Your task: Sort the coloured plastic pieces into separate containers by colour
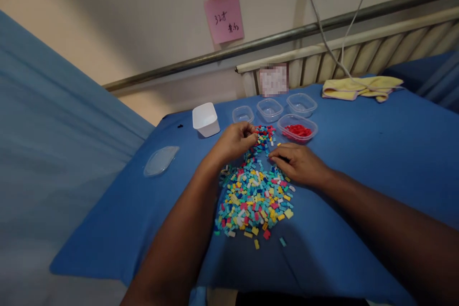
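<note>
A large heap of small toy building bricks [253, 196] in teal, yellow, red, white and dark blue spreads over the blue cloth. My left hand [236, 141] rests at the far left side of the heap, its fingers drawn together among the bricks. My right hand [297, 162] is at the heap's right edge with thumb and fingers pinched. Whether either hand holds a brick is too small to make out. Just beyond my right hand stands a clear plastic tub [311, 137] with red bricks [298, 130] in it.
Three more clear tubs, a left one [243, 114], a middle one [269, 110] and a right one [301, 104], line the back. A white container [206, 119] and a clear lid [161, 161] lie left. A yellow cloth [358, 88] and cable [328, 50] are at back right.
</note>
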Demonstrator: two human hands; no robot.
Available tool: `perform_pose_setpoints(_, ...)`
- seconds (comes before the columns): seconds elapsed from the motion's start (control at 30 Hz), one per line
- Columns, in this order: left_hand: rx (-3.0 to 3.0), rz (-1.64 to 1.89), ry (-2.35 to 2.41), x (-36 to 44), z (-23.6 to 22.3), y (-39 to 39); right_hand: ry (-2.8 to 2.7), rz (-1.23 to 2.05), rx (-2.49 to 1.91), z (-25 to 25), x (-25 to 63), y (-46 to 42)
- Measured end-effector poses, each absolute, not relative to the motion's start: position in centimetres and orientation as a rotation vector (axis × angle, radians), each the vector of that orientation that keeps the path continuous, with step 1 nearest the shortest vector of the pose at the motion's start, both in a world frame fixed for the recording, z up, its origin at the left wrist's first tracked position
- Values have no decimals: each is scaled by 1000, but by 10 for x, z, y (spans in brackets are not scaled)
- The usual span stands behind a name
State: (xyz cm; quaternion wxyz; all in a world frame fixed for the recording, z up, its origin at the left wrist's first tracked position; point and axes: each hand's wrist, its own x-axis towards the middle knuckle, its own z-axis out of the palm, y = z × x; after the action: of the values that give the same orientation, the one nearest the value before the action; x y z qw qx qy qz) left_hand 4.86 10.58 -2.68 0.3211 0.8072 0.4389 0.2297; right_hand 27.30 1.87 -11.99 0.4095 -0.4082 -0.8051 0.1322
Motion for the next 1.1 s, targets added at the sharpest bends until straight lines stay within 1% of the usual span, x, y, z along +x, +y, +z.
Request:
perform_pose_setpoints(0.2, 2249, 674, 1001, 127, -27, 134, -2008, 368, -1017, -120, 275, 21)
perform_pose_setpoints(0.3, 2322, 667, 980, 137, -26, 141, -1990, 384, -1005, -120, 275, 21)
perform_pose_setpoints(0.4, 2422, 558, 1099, 118, -22, 138, -1994, 405, -1002, -120, 275, 21)
perform_pose_setpoints(0.57, 2615, 35, 1365, 66, -24, 115, -2005, 429, -1033, -120, 274, 23)
perform_pose_setpoints(0.63, 2637, -67, 1453, 55, -31, 107, -2004, 430, -1040, -121, 273, 23)
perform_pose_setpoints(0.73, 2616, -95, 1512, 50, -38, 100, -2001, 431, -1041, -123, 273, 23)
perform_pose_setpoints(0.9, 2643, -117, 1437, 47, -36, 98, -1997, 422, -1045, -124, 273, 23)
perform_pose_setpoints(1.1, 2642, -6, 1392, 42, -41, 90, -1989, 445, -1034, -121, 274, 24)
